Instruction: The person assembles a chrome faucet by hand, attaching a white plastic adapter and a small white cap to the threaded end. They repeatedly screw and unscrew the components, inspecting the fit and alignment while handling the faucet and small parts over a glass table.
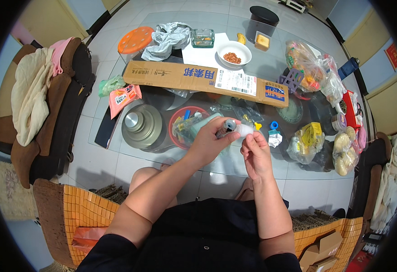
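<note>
My left hand (pixel 209 141) grips a small dark cylinder with a spring-like end (pixel 225 127), raised over the glass table (pixel 117 152). My right hand (pixel 255 152) pinches a small white piece (pixel 243 130) that touches the cylinder's end. Both hands meet in front of my chest. Just beyond them stands a red bowl (pixel 176 119) with small parts in clear bags. A blue cap (pixel 274 124) and a yellow clip (pixel 257 126) lie on the glass to the right of the hands.
A long brown cardboard box (pixel 198 78) lies across the table. Around it are a white bowl of nuts (pixel 233 53), a black bin (pixel 262 20), an orange stool (pixel 136 40), a metal lid (pixel 140 124), and bags of food (pixel 305 143). Armchairs flank both sides.
</note>
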Action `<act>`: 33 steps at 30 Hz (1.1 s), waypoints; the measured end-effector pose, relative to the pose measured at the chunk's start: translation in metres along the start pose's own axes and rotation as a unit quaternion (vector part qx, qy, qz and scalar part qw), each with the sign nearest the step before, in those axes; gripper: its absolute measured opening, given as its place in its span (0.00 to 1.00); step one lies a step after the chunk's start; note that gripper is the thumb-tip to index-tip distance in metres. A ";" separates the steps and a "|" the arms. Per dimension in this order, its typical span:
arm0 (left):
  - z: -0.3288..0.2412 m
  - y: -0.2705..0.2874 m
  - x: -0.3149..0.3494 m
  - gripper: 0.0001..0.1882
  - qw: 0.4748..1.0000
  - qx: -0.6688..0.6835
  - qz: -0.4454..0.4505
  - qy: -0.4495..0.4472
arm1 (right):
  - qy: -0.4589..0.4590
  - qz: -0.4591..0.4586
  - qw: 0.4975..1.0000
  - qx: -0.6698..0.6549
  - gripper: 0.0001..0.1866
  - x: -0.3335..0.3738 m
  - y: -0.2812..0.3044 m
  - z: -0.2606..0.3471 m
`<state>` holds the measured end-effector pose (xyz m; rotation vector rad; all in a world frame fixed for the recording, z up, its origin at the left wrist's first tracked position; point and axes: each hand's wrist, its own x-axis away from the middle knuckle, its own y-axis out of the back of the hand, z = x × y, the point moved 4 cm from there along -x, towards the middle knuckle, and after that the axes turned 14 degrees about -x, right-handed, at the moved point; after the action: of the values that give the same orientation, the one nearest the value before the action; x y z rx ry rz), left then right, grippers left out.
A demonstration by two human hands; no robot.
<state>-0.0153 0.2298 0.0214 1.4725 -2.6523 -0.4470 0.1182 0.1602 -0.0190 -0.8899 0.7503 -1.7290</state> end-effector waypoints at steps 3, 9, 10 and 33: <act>0.003 0.000 -0.001 0.14 1.000 -0.019 -0.007 -0.003 | 0.021 -0.010 0.998 0.058 0.07 0.001 -0.001 0.001; 0.009 -0.003 -0.001 0.13 0.999 0.019 -0.021 0.021 | 0.061 -0.020 0.992 0.107 0.09 0.004 -0.009 0.005; 0.011 -0.003 -0.001 0.13 0.999 0.020 -0.025 0.020 | 0.065 -0.021 0.991 0.116 0.10 0.004 -0.008 0.005; 0.022 0.006 -0.003 0.15 0.922 0.281 0.073 0.257 | 0.300 -0.154 0.511 0.791 0.21 -0.021 0.037 0.083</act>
<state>-0.0232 0.2401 0.0019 1.2387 -2.5041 0.6812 0.2107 0.1633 -0.0090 0.9807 -0.8114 -2.0764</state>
